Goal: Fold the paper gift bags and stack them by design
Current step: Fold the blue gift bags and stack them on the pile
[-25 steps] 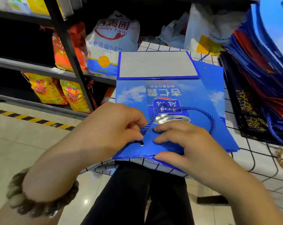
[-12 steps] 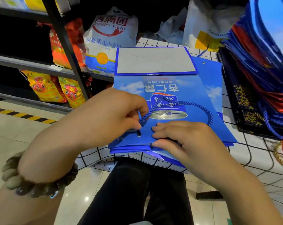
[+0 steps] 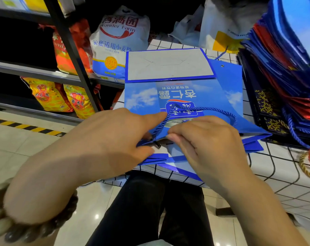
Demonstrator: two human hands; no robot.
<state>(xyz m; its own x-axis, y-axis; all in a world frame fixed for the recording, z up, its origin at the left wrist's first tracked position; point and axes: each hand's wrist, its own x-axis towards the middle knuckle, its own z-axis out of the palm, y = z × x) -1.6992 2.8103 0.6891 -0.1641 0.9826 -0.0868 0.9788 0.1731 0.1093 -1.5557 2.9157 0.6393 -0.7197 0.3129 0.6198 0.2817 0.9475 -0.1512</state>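
In the head view, the blue gift bag [image 3: 182, 96] lay flattened at the near edge of the table [image 3: 283, 167]. Its mouth faced you and overhung your lap, and its white base flap was folded over at the far end. Your right hand [image 3: 205, 141] pinched the raised mouth edge with curled fingers. Your left hand [image 3: 113, 139] lay beside it, forefinger straight against the cord handle [image 3: 204, 109] and thumb beneath the lifted panel — whether it truly gripped, I could not tell.

You seemed to be tidying the handle, with this bag nearly folded. Next, the cord needed tucking flat and the bag moving to its matching pile. The stack of folded bags [image 3: 283, 71] crowded the table's right edge, and a loose gold cord [image 3: 304, 166] lay near it — a likely snag. A flour sack [image 3: 118, 45] sat beyond the far left corner.
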